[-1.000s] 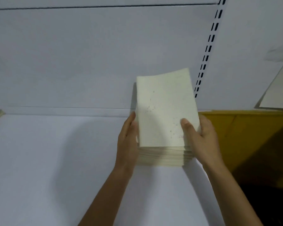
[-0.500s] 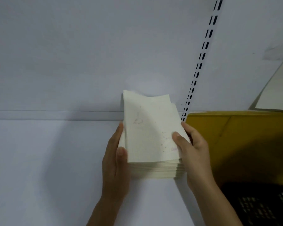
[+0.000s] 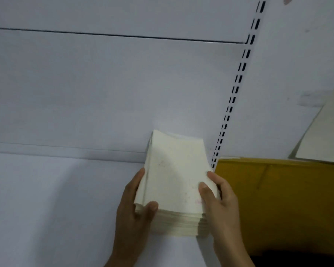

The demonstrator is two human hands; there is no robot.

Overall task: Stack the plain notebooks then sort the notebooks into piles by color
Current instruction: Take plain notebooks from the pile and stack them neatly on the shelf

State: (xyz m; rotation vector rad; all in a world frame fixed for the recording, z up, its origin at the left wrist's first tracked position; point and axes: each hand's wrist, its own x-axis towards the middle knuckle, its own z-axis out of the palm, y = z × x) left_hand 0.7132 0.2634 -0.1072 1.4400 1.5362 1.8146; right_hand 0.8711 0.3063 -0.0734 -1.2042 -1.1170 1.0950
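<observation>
Dim, cool, diffuse light. Broad soft shadow on the white shelf (image 3: pixel 46 209), near left. Near right corner dark. Soft focus throughout.

a thick stack of cream, plain paper notebooks (image 3: pixel 174 180) is held on a white shelf surface (image 3: pixel 46 209). its left edge is gripped by the left hand (image 3: pixel 131 212), whose thumb is laid on the near corner of the top cover. its right edge is clasped by the right hand (image 3: pixel 222 205), thumb on top. a yellow cardboard box (image 3: pixel 278 199) is seen just beside the stack, below a white slotted upright (image 3: pixel 233 93).
</observation>
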